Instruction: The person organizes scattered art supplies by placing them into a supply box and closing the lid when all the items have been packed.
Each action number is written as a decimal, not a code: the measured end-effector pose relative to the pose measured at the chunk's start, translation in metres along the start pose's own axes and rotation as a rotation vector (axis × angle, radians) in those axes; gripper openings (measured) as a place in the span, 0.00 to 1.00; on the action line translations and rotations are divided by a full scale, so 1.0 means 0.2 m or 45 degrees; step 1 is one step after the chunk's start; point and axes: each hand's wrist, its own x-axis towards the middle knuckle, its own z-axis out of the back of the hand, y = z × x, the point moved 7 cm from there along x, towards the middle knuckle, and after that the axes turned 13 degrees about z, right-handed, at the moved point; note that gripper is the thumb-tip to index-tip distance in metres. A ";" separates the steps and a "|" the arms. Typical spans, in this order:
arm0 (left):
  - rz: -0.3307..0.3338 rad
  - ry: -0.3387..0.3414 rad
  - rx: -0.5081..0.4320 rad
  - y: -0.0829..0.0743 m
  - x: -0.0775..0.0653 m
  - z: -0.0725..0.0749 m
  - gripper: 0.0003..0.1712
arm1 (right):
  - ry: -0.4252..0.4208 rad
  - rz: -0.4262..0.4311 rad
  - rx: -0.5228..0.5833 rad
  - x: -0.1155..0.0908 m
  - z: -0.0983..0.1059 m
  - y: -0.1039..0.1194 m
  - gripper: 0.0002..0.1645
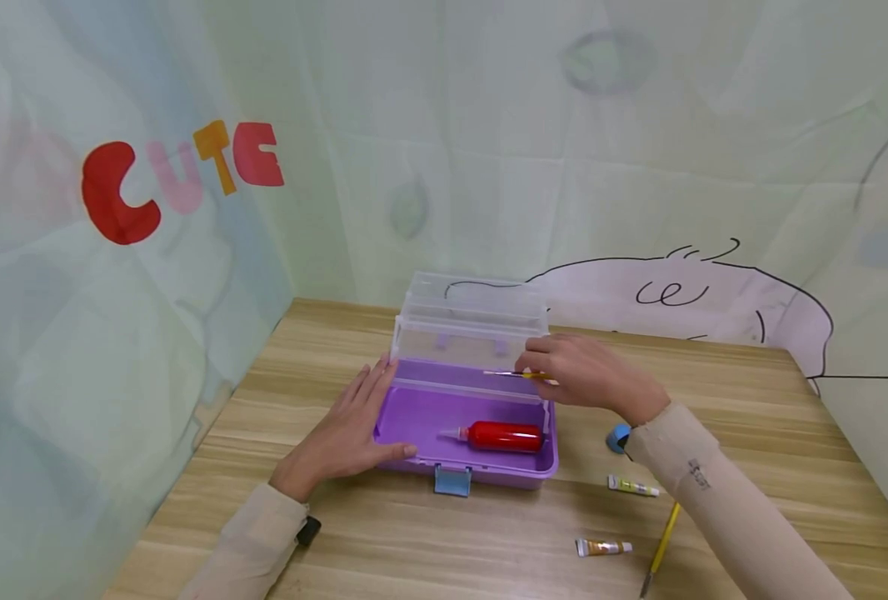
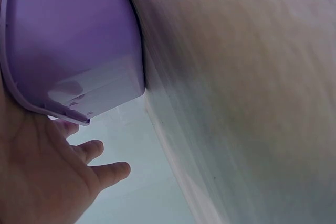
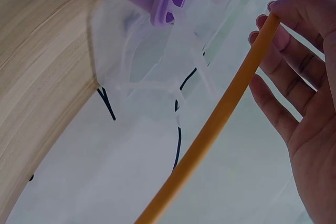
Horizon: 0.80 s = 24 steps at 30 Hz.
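A purple plastic box (image 1: pixel 429 417) stands on the table, its clear lid (image 1: pixel 474 304) swung up at the back. Inside it lies a bottle of red liquid (image 1: pixel 506 437) with a pointed nozzle. My left hand (image 1: pixel 350 429) rests against the box's left side, thumb over the front rim and fingers extended; the left wrist view shows its fingers (image 2: pixel 110 174) beside the box wall. Over the back right of the box, my right hand (image 1: pixel 586 375) pinches a paintbrush (image 3: pixel 226 103) with a yellow-orange handle, near its ferrule. The brush tip points left in the head view.
Right of the box lie a blue round object (image 1: pixel 618 437), partly behind the right sleeve, a yellow-green paint tube (image 1: pixel 633 486), a brown-gold paint tube (image 1: pixel 603 547) and a second yellow-handled paintbrush (image 1: pixel 665 537). Printed curtains stand behind and left of the wooden table (image 1: pixel 384 550).
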 end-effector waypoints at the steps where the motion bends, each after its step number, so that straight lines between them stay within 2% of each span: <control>1: 0.002 0.001 0.001 0.00 0.00 0.00 0.72 | 0.002 0.004 -0.006 0.01 0.00 0.00 0.12; 16: 0.010 -0.010 -0.011 0.00 0.00 0.00 0.71 | -0.013 0.077 -0.012 0.10 0.00 0.02 0.10; 24: -0.001 -0.022 -0.014 0.01 0.00 -0.01 0.71 | -0.002 0.082 0.003 0.14 0.00 0.03 0.10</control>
